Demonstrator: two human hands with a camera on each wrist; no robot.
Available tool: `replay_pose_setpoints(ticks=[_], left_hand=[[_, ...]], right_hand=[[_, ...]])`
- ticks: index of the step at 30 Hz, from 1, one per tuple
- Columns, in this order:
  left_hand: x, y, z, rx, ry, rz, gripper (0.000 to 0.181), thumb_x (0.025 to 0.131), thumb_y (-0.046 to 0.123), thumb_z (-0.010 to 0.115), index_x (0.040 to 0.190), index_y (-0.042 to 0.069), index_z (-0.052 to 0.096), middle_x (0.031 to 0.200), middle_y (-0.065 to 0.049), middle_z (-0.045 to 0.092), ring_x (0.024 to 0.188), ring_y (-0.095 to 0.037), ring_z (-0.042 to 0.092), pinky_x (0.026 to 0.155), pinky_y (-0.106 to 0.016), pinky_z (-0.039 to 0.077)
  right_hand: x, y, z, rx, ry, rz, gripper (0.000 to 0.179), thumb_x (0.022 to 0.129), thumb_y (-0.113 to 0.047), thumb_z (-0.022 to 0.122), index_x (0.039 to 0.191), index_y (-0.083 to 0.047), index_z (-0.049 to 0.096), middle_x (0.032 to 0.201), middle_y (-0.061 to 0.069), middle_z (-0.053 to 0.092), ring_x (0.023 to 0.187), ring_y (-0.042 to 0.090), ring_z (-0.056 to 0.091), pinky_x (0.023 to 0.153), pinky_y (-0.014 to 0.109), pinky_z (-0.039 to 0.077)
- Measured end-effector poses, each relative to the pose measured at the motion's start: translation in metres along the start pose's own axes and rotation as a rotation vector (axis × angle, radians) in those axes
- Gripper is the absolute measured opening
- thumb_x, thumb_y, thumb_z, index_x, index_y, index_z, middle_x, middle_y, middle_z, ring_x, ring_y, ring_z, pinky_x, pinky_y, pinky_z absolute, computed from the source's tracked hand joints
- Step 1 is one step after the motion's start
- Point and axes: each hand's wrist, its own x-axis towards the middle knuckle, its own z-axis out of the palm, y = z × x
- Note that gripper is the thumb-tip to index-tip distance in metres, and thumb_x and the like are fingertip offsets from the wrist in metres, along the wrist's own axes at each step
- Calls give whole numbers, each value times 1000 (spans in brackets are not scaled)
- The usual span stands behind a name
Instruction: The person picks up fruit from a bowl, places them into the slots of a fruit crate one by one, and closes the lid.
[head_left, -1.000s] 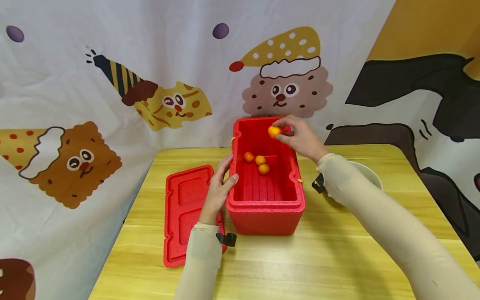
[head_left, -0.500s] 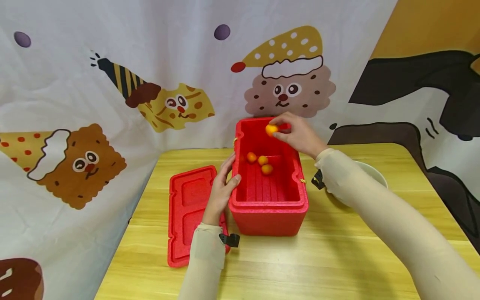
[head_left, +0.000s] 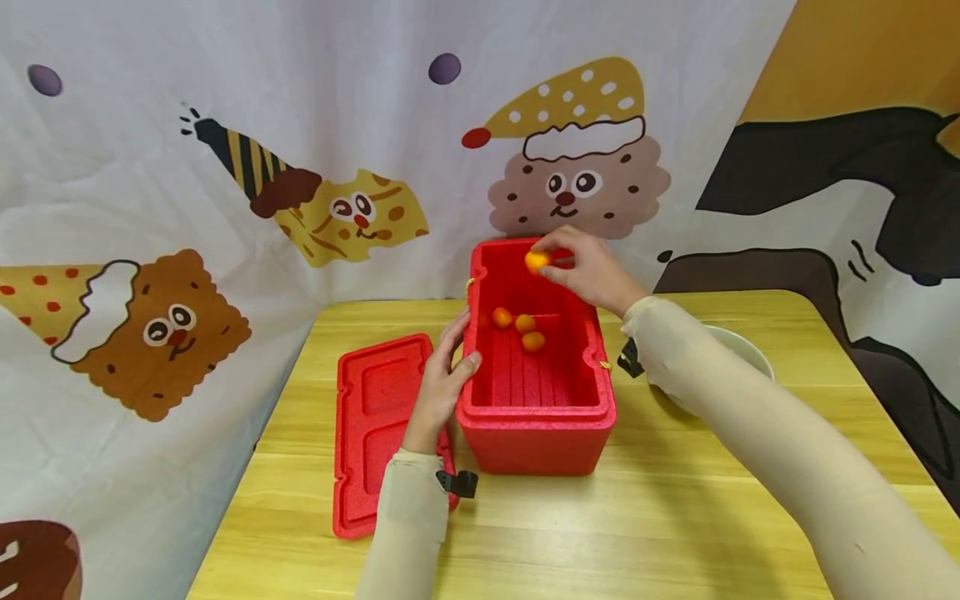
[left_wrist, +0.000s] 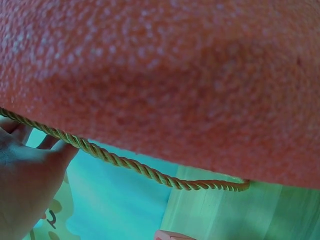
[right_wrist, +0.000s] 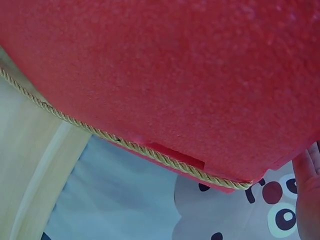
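A red foam box (head_left: 536,442) stands uncovered on the table, several small orange fruits (head_left: 532,342) lying on its ridged floor. My left hand (head_left: 438,387) holds the box's left side, thumb at the rim and fingers along the outer wall. Above the far end of the opening, my right hand (head_left: 588,267) pinches another small orange fruit (head_left: 537,262) between thumb and fingers. Each wrist view is mostly filled by the box's outer wall, with a twisted gold cord (left_wrist: 125,161) across it; the held fruit is hidden there.
A red lid (head_left: 378,387) with recessed panels lies left of the box, partly under the left forearm. Right of the box, a pale bowl (head_left: 753,354) is largely covered by the right sleeve. A cartoon-printed cloth (head_left: 360,100) hangs behind the wooden table (head_left: 555,533).
My right hand has shifted slightly left over the box with the small orange fruit still pinched. The left hand keeps its hold, and the fruits inside stay in place.
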Motion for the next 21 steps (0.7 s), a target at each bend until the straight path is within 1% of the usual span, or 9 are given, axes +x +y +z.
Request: replay_pose_setpoints(ticks=[4, 8, 11, 16, 21], left_hand=[[1, 0, 0, 5, 0, 0, 56, 96, -3, 52, 149, -5, 34, 155, -18, 29, 139, -26, 32, 102, -43, 43], [2, -1, 0, -3, -2, 5, 56, 96, -5, 52, 149, -5, 34, 155, -18, 29, 139, -26, 32, 101, -42, 44], [2, -2, 0, -13, 2, 5, 56, 95, -7, 51, 149, -5, 35, 155, -17, 30, 138, -25, 33, 100, -42, 45], [1, -4, -1, -29, 7, -4, 56, 95, -6, 51, 149, -5, 35, 155, -16, 30, 138, -24, 33, 99, -42, 46], [1, -4, -2, -17, 12, -2, 56, 95, -6, 52, 149, -4, 36, 155, -15, 30, 138, -23, 33, 101, -41, 44]], right_hand=[[-1, 1, 0, 10, 0, 15, 27, 88, 0, 70, 114, -3, 68, 114, 5, 59, 110, 23, 54, 99, 39, 46], [-3, 0, -1, -20, -23, 36, 26, 89, 0, 68, 115, -4, 69, 118, 5, 58, 116, 29, 53, 102, 42, 44], [-5, -1, -1, -45, -32, 40, 26, 91, -2, 67, 116, -6, 69, 120, 4, 58, 117, 28, 52, 102, 43, 43], [-9, -1, -3, -31, -11, 39, 25, 92, -2, 65, 117, -6, 69, 123, 6, 57, 118, 28, 51, 102, 48, 42], [-13, 0, -8, -15, 3, 66, 26, 93, -3, 64, 118, -6, 68, 125, 6, 56, 117, 33, 51, 100, 54, 41]])
